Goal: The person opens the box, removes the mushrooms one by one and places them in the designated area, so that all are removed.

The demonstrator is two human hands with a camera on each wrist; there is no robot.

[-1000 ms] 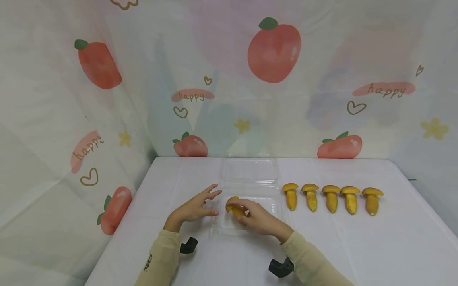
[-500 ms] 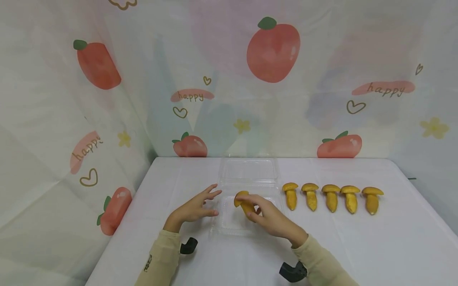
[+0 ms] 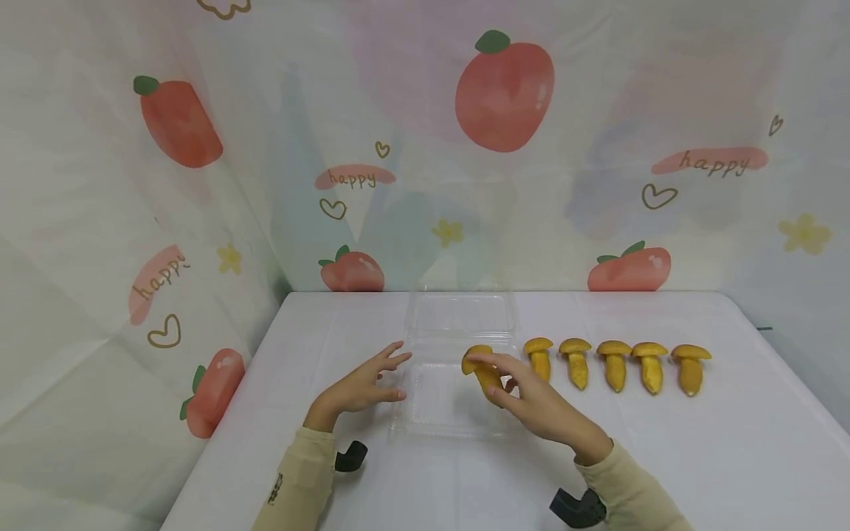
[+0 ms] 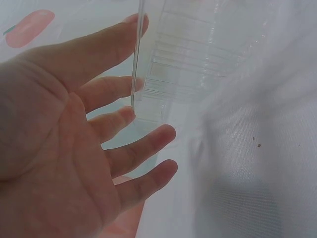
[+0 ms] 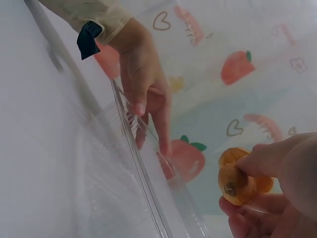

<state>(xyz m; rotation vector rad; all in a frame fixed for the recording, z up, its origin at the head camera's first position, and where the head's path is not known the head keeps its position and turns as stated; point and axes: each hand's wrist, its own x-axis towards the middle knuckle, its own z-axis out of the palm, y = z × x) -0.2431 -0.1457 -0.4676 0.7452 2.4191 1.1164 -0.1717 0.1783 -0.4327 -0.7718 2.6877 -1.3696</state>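
My right hand [image 3: 547, 404] pinches a yellow mushroom [image 3: 487, 375] between thumb and fingers, its cap toward the far left. The mushroom hangs above the right part of a clear plastic clamshell box [image 3: 432, 426], whose lid is folded back toward the wall. In the right wrist view the tip of the mushroom's stem [image 5: 232, 186] faces the camera. With fingers spread and straight, my left hand [image 3: 355, 385] stays at the left rim of the box. In the left wrist view its thumb and some fingertips lie against the clear wall [image 4: 183, 54] of the box.
Several more yellow mushrooms [image 3: 615, 367] lie in a row right of the box, the leftmost partly hidden by my right hand. A white cloth covers the table [image 3: 744, 457]. A fruit-printed curtain [image 3: 425, 147] stands behind and on the left.
My right hand has lifted the mushroom from low over the box's left part and carried it right, toward the row. The left hand has kept its place.
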